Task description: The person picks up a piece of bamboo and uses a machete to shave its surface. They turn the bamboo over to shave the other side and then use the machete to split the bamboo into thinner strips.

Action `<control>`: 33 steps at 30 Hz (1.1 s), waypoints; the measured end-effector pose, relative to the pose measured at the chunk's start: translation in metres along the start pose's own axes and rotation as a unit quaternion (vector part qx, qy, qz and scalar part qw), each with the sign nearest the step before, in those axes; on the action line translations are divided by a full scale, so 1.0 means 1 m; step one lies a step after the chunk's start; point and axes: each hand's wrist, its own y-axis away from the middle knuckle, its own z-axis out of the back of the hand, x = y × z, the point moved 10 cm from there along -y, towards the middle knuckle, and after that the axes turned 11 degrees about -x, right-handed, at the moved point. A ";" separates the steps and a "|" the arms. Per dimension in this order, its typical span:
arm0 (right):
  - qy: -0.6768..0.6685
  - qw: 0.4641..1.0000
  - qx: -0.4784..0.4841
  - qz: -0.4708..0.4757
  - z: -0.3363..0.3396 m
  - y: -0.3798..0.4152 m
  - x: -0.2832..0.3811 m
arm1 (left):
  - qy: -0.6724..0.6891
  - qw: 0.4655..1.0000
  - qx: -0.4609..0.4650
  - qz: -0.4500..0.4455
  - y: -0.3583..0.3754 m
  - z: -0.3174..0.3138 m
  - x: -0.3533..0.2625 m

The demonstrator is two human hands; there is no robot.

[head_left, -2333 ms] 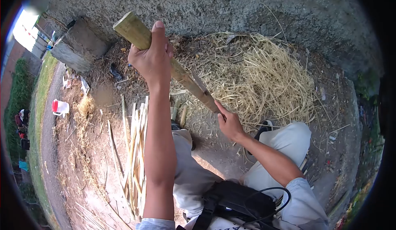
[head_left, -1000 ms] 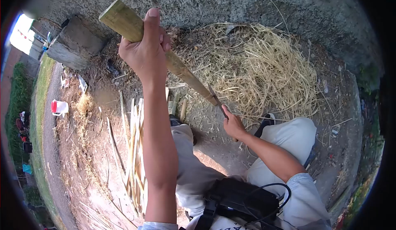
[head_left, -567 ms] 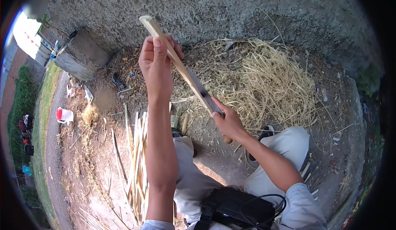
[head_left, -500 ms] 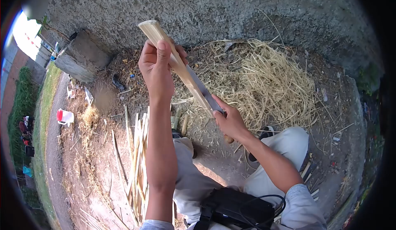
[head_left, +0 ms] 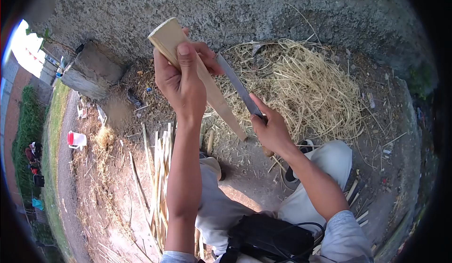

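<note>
My left hand [head_left: 182,72] is closed around the upper part of a flat, pale strip of split wood, perhaps bamboo [head_left: 212,87]. Its broad cut end points up toward the wall and its other end slants down to the right. In my right hand [head_left: 273,132] is a long knife [head_left: 239,86], gripped by a wooden handle [head_left: 268,152] that shows below the fist. The blade points up and left, with its tip close to the fingers of my left hand. A narrow gap lies between most of the blade and the strip.
A heap of thin shavings [head_left: 315,86] lies before a rough wall [head_left: 226,15]. Several long split strips [head_left: 160,168] rest on the ground at the left. Farther left are a red-lidded white container [head_left: 76,140] and a stump-like block [head_left: 94,69].
The strip has turned so its broad flat face shows more. The knife has come away from it to the right, and my right hand has shifted slightly right.
</note>
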 end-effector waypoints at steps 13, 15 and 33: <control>-0.039 0.998 0.000 0.043 -0.024 0.030 0.007 | -0.019 1.000 -0.008 0.014 0.008 0.000 0.014; 0.031 0.999 0.033 0.011 -0.038 0.029 -0.022 | -0.025 0.999 -0.023 0.022 0.009 0.005 0.014; -0.003 0.997 -0.009 0.080 -0.051 0.035 -0.016 | 0.055 0.997 -0.027 0.049 0.003 0.037 0.011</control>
